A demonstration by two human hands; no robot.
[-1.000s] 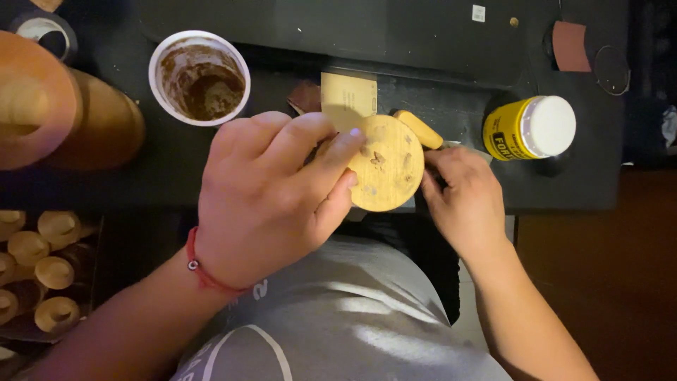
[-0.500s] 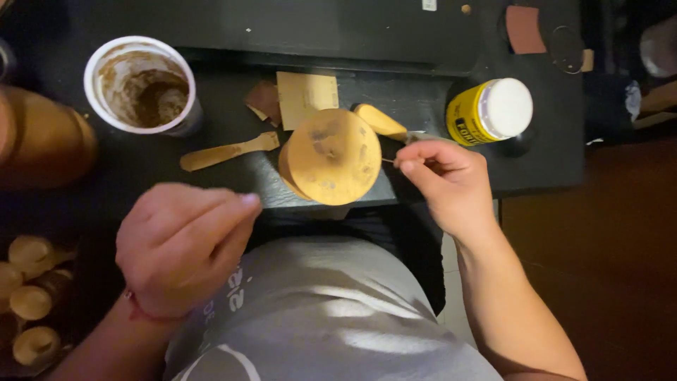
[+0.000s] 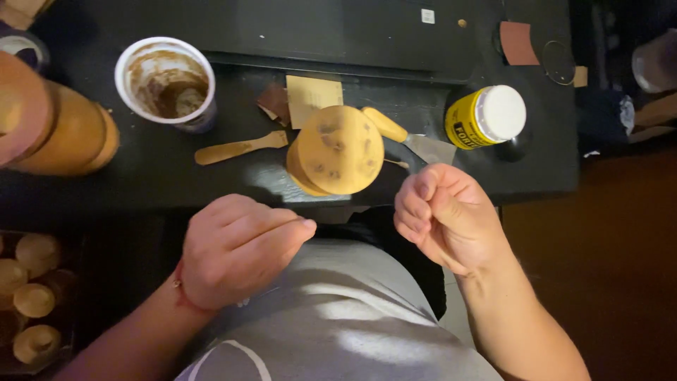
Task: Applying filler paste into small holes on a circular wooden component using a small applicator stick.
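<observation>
The left edge of the view cuts off a large tan rounded wooden piece (image 3: 49, 127), so its whole shape cannot be made out. At the lower left, a dim tray of small round wooden pieces (image 3: 28, 296) is also cropped and lies in shadow. A pale object at the upper right corner (image 3: 656, 60) is blurred and cannot be identified. What lies under the person's grey shirt (image 3: 331, 317) is hidden.

The round wooden disc (image 3: 337, 149), light yellow with dark spots on its face, stands on the near edge of the dark surface (image 3: 141, 183), between and just beyond both hands, touched by neither. The left hand (image 3: 236, 247) hangs over the lap with fingers curled loosely inward, holding nothing visible. The right hand (image 3: 441, 215) is balled into a fist near the disc's right side; whether anything thin is pinched inside it cannot be told.

Behind the disc lie a tan square sheet (image 3: 314, 99) and a small dark brown scrap (image 3: 273, 102). A wooden spatula (image 3: 240, 148) lies to the disc's left. A putty knife with a yellow handle (image 3: 409, 137) lies to its right. A white cup smeared with brown paste (image 3: 168, 81) stands at the back left. A yellow jar with a white lid (image 3: 486, 116) lies on its side at the right, its label black on yellow.
</observation>
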